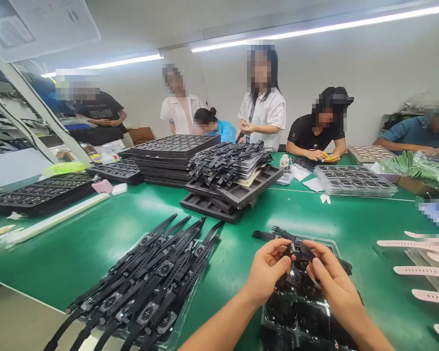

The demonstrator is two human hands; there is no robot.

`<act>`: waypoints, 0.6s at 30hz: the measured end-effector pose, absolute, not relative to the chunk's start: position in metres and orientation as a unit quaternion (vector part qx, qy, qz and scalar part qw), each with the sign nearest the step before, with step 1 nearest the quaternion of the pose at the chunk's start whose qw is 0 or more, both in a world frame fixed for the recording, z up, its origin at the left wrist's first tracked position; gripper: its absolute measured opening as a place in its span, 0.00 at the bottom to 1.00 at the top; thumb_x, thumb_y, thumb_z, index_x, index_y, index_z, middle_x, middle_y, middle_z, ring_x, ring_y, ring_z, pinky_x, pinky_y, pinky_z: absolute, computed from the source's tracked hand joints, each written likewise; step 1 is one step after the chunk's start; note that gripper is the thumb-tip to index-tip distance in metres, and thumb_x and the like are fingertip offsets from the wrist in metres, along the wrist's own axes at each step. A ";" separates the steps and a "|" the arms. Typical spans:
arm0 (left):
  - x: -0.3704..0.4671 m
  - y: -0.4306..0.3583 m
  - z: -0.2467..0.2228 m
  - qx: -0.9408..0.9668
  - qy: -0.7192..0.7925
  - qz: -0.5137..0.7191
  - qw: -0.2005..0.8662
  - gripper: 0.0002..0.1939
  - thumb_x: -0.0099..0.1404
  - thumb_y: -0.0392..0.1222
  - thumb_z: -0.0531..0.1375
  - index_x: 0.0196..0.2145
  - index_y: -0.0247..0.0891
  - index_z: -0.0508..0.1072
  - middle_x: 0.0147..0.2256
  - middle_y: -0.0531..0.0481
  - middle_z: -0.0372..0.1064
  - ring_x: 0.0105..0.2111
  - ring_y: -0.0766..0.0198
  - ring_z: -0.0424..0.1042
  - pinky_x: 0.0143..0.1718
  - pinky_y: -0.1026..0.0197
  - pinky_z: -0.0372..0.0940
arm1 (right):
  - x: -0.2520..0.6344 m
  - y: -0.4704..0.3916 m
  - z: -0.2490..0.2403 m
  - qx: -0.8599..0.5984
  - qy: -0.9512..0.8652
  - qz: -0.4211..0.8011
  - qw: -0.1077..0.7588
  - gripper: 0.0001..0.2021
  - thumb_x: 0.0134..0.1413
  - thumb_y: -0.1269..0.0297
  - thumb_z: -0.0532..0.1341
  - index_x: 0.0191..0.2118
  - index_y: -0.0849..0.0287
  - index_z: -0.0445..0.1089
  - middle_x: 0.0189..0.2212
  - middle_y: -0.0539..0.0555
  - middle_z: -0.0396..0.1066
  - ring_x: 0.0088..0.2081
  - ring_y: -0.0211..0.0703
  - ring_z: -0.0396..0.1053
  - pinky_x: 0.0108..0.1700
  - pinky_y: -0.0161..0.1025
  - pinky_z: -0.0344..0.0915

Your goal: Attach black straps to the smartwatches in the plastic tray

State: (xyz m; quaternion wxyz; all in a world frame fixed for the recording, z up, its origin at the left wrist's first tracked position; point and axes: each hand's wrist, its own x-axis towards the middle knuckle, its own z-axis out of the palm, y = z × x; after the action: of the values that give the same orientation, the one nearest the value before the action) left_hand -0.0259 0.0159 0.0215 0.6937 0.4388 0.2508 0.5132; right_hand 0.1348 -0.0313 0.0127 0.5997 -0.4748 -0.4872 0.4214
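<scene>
Both of my hands are closed on a smartwatch with a black strap [296,247], held just above a clear plastic tray [329,242]. My left hand [269,270] pinches the strap on one side of the watch case, and my right hand [331,273] grips the other side. Beneath them the tray shows dark compartments, with more black straps and watch parts partly hidden by my fingers. To the left lies another clear tray [188,304] covered with several smartwatches [164,268], cases showing their backs and black straps stretched out diagonally.
Black foam trays [168,163] stand stacked mid-table, beside a pile of black-strapped watches [227,163]. Pink straps [417,271] jut in at the right. Clear trays [354,180] and a green bundle [406,168] lie further back. Several people work or stand across the green table [237,258].
</scene>
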 end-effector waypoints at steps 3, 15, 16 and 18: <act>-0.025 0.013 0.022 0.408 0.252 0.515 0.710 0.23 0.54 0.52 0.74 0.43 0.36 0.80 0.33 0.48 0.73 0.29 0.68 0.67 0.31 0.66 0.59 | 0.135 -0.030 0.008 -0.458 -0.477 0.458 0.594 0.14 0.61 0.48 0.65 0.46 0.50 0.71 0.37 0.52 0.70 0.37 0.44 0.68 0.39 0.37 0.68; -0.020 0.010 0.015 0.407 0.249 0.517 0.711 0.21 0.52 0.51 0.75 0.41 0.37 0.82 0.33 0.49 0.75 0.31 0.68 0.68 0.34 0.67 0.62 | 0.124 -0.026 0.007 -0.464 -0.509 0.370 0.624 0.13 0.57 0.48 0.67 0.41 0.51 0.76 0.34 0.53 0.75 0.36 0.43 0.73 0.39 0.36 0.73; -0.020 0.009 0.016 0.414 0.256 0.517 0.704 0.21 0.51 0.50 0.76 0.40 0.38 0.83 0.33 0.48 0.76 0.32 0.67 0.69 0.36 0.66 0.64 | 0.123 -0.026 0.007 -0.466 -0.518 0.360 0.621 0.13 0.56 0.48 0.68 0.39 0.52 0.77 0.36 0.54 0.76 0.38 0.46 0.74 0.42 0.37 0.74; -0.019 0.006 0.019 0.432 0.275 0.518 0.685 0.21 0.49 0.50 0.77 0.39 0.38 0.83 0.35 0.47 0.77 0.36 0.65 0.72 0.42 0.64 0.66 | 0.124 -0.026 0.007 -0.474 -0.530 0.343 0.614 0.13 0.53 0.48 0.69 0.37 0.51 0.78 0.38 0.56 0.78 0.41 0.50 0.76 0.44 0.40 0.75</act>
State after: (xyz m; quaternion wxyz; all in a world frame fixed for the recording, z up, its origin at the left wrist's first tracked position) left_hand -0.0188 0.0064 0.0187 0.6850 0.4319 0.2748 0.5183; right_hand 0.1238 -0.0261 0.0066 0.6138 -0.4740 -0.5301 0.3429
